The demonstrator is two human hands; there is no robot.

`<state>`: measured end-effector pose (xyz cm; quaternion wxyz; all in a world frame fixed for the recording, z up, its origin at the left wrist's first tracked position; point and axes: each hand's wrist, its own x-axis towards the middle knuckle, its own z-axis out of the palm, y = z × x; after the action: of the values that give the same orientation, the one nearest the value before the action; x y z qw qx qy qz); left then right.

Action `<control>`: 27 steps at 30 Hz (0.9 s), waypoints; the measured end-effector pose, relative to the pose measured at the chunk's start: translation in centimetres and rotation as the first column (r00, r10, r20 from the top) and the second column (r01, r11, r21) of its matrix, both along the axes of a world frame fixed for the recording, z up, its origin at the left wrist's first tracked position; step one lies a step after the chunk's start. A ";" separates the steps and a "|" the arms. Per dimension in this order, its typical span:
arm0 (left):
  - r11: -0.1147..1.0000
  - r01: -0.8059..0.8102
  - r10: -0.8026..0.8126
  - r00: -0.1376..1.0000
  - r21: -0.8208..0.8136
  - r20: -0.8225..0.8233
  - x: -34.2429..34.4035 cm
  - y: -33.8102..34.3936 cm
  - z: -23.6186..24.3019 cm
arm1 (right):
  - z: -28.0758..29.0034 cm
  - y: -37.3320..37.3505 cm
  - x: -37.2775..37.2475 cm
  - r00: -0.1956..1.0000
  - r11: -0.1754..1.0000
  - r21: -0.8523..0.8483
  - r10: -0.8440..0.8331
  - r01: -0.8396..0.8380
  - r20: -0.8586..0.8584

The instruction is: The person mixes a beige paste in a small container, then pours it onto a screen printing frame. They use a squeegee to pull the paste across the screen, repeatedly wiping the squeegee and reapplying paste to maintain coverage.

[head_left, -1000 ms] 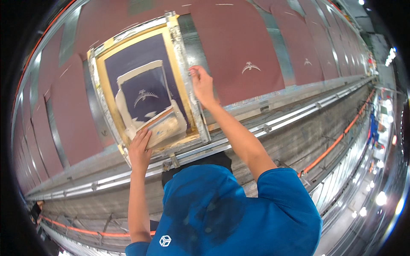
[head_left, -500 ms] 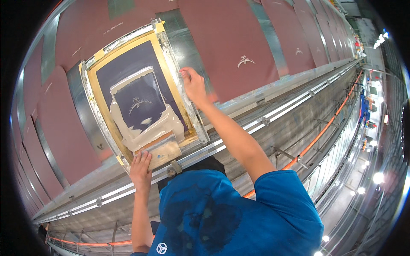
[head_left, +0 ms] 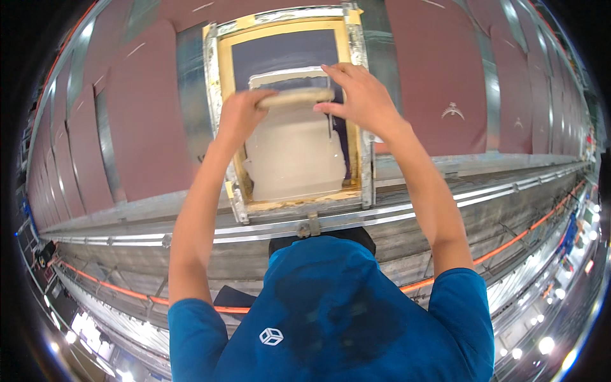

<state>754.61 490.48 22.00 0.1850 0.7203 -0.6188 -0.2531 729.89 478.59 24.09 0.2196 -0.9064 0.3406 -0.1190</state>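
A screen-printing frame [head_left: 355, 57], silvery with a yellow inner border, lies over a maroon sheet. Across its dark mesh [head_left: 280, 51] runs a wooden squeegee [head_left: 296, 97], slightly blurred. My left hand [head_left: 240, 114] is closed on the squeegee's left end. At its right end my right hand [head_left: 366, 95] has thumb and forefinger apart, hovering around the bar; whether it touches is unclear. Between the squeegee and the frame's near side spreads thick beige ink [head_left: 296, 159], which covers the printed motif's area.
Several maroon sheets [head_left: 439, 83] lie in a row along the metal table, some bearing a pale crest. A metal rail [head_left: 407, 219] with a clamp [head_left: 310, 226] runs along the near edge. Beyond it is an orange hose or cable [head_left: 509, 251] on my side.
The squeegee has gone from the frame's near side toward its far part, with ink spread behind it. My right hand has left the frame's right edge for the squeegee's right end.
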 end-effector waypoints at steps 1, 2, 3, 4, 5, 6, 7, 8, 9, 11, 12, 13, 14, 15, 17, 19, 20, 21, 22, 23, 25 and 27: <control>0.999 -0.004 0.004 1.000 0.044 0.002 0.6 -1.5 0.1 | -0.2 -0.8 1.0 0.999 0.998 0.047 0.043 -0.042 -0.028; 0.999 -0.027 0.028 0.999 0.041 -0.033 1.3 -2.7 -0.3 | -0.5 -1.3 1.9 0.998 0.997 0.068 0.041 -0.038 -0.054; 0.998 -0.048 0.051 0.996 0.037 -0.070 1.8 -3.8 -0.5 | -1.0 -1.9 2.9 0.996 0.996 0.087 0.039 -0.032 -0.082; 0.997 -0.070 0.073 0.992 0.032 -0.107 2.1 -4.3 -0.7 | -1.4 -2.4 3.6 0.993 0.994 0.105 0.036 -0.025 -0.110; 0.998 -0.050 0.047 0.996 -0.040 -0.082 2.0 -4.3 -1.2 | -2.9 -2.3 3.6 1.000 0.998 0.063 0.004 -0.004 -0.002; 0.993 -0.034 0.028 0.998 -0.111 -0.054 1.9 -4.1 -1.8 | -3.7 -1.7 3.4 0.998 0.999 0.042 -0.008 0.005 0.060; 0.983 -0.015 0.011 1.000 -0.181 -0.024 1.7 -3.7 -2.3 | -4.4 -0.7 3.0 0.992 1.000 0.021 -0.019 0.016 0.123; 0.986 -0.003 0.004 1.000 -0.169 0.008 1.1 -2.6 -2.9 | -5.3 0.5 2.5 0.983 1.000 0.008 -0.025 0.024 0.183; 0.987 0.014 -0.007 0.999 -0.160 0.043 0.2 -1.2 -3.1 | -5.8 1.6 1.7 0.978 0.999 0.043 -0.027 0.018 0.207; 0.989 0.017 -0.013 1.000 -0.150 0.026 -1.7 2.5 -3.5 | -5.9 5.4 -0.4 0.988 0.994 0.111 -0.037 0.021 0.152; 0.988 0.009 -0.013 1.000 -0.152 -0.026 -2.7 4.7 -3.8 | -5.6 7.6 -1.6 0.990 0.993 0.114 -0.021 0.006 0.137; 0.991 0.040 -0.041 0.999 -0.128 -0.005 -3.7 6.8 -3.6 | -5.5 9.8 -2.8 0.992 0.994 0.110 -0.008 -0.005 0.124; 0.992 0.071 -0.070 0.997 -0.108 0.018 -4.6 8.6 -3.3 | -5.6 11.8 -3.7 0.994 0.992 0.129 -0.013 -0.001 0.113; 0.992 0.064 -0.063 0.998 -0.109 0.013 -5.4 10.5 -3.4 | -5.6 13.3 -4.4 0.995 0.989 0.147 -0.018 0.003 0.099; 0.989 0.055 -0.054 0.998 -0.135 0.016 -6.3 12.8 -3.7 | -4.6 14.6 -5.4 0.994 0.963 0.267 -0.002 -0.026 0.105; 0.983 0.057 -0.053 0.998 -0.173 0.027 -6.7 13.7 -3.9 | -4.2 13.5 -6.3 0.985 0.894 0.447 -0.087 0.010 0.151; 0.986 0.050 -0.047 0.999 -0.159 0.022 -6.7 13.4 -3.2 | -4.4 11.7 -6.9 0.966 0.822 0.567 -0.187 0.053 0.180; 0.990 0.041 -0.040 0.999 -0.137 0.010 -6.8 13.1 -2.1 | -4.9 9.2 -7.7 0.920 0.889 0.403 -0.326 0.219 0.219; 0.993 0.025 -0.025 1.000 -0.115 0.001 -7.1 13.0 -1.5 | -5.7 6.2 -8.2 0.852 0.894 0.231 -0.439 0.383 0.286; 0.993 0.022 -0.024 0.999 -0.117 -0.023 -7.2 12.7 -1.6 | -7.1 3.8 -8.6 0.816 0.854 0.212 -0.517 0.475 0.258; 0.993 0.015 -0.022 0.998 -0.114 -0.065 -7.2 12.6 -2.3 | -9.2 1.2 -8.4 0.755 0.768 0.305 -0.628 0.563 0.188; 0.989 0.020 -0.025 0.999 -0.150 -0.034 -7.4 13.3 -2.9 | -9.9 0.3 -7.8 0.736 0.666 0.508 -0.671 0.546 0.088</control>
<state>747.18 503.80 19.10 0.2468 0.6928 -0.6406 -0.2209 722.12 478.91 14.20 0.4136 -0.6364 0.6109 -0.2251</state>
